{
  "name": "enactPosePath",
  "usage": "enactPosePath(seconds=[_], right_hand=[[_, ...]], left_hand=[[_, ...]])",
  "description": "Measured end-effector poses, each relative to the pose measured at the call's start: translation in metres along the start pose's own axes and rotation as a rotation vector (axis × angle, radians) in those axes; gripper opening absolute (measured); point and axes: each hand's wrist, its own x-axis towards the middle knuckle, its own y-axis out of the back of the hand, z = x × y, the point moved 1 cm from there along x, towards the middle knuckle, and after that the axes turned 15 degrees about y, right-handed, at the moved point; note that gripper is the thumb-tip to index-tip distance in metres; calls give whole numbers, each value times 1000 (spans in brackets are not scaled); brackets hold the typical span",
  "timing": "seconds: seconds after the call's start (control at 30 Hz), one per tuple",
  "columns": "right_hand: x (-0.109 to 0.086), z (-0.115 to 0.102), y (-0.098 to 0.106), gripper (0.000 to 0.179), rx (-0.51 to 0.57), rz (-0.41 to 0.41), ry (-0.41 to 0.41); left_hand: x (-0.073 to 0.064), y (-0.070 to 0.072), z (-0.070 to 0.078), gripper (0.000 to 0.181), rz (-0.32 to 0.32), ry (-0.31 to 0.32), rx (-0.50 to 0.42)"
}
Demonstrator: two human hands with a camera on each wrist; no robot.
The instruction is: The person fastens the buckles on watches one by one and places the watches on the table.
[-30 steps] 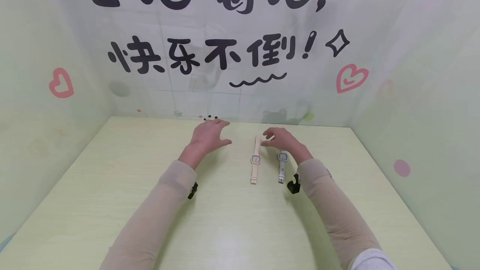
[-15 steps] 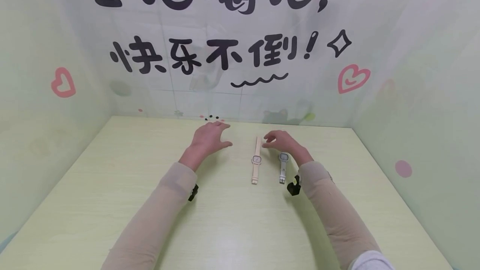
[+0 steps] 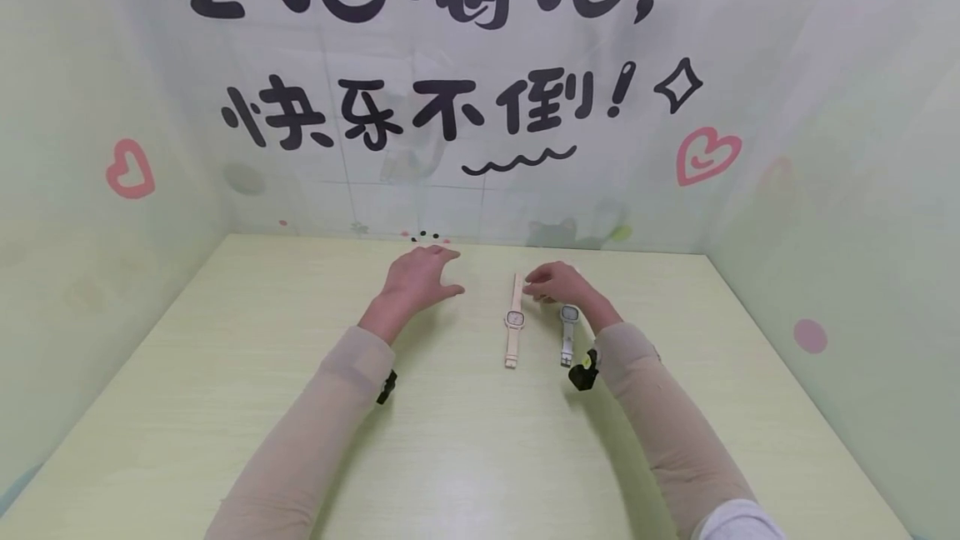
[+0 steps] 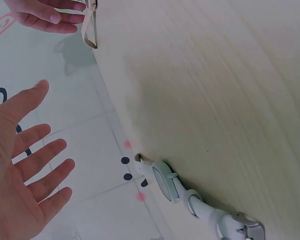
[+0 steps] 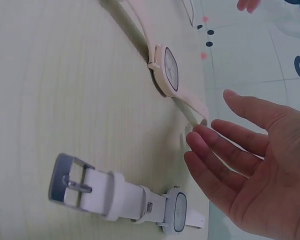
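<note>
A pale pink watch lies lengthwise on the light wooden table, its strap laid out straight. To its right is a white watch with a silver buckle. My right hand hovers over the far end of the white one, and its fingertips are right by the far strap end of the pink watch. My left hand is held off to the left, fingers spread and holding nothing. Beneath it, a third, pale greenish-white watch shows in the left wrist view; hand and sleeve hide it in the head view.
Printed fabric walls with black lettering enclose the table at the back and sides. The back wall rises just behind both hands. A black wrist device sits below the right cuff, near the white watch's buckle.
The right hand's fingertips have drawn closer together beside the pink strap, and the hand has dipped slightly. The left hand stays nearly still; the watches have not moved on the table.
</note>
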Motion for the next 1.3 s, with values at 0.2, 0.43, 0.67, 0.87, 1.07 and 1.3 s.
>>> enactPosePath(seconds=[0.2, 0.43, 0.67, 0.87, 1.07, 1.3], right_hand=[[3, 3, -3, 41, 130, 24, -63], [8, 7, -8, 43, 266, 72, -135], [12, 5, -14, 51, 351, 146, -210], [16, 4, -19, 54, 435, 204, -259], [15, 0, -22, 50, 454, 227, -272], [18, 0, -24, 39, 484, 245, -285]], left_hand=[[0, 0, 0, 67, -4, 5, -1], [-1, 0, -2, 67, -7, 8, -4], [-1, -2, -4, 66, -3, 7, -8], [-2, -2, -4, 66, -2, 6, -9], [-3, -2, -4, 66, -10, 2, -16], [-2, -5, -5, 66, -13, 7, -20]])
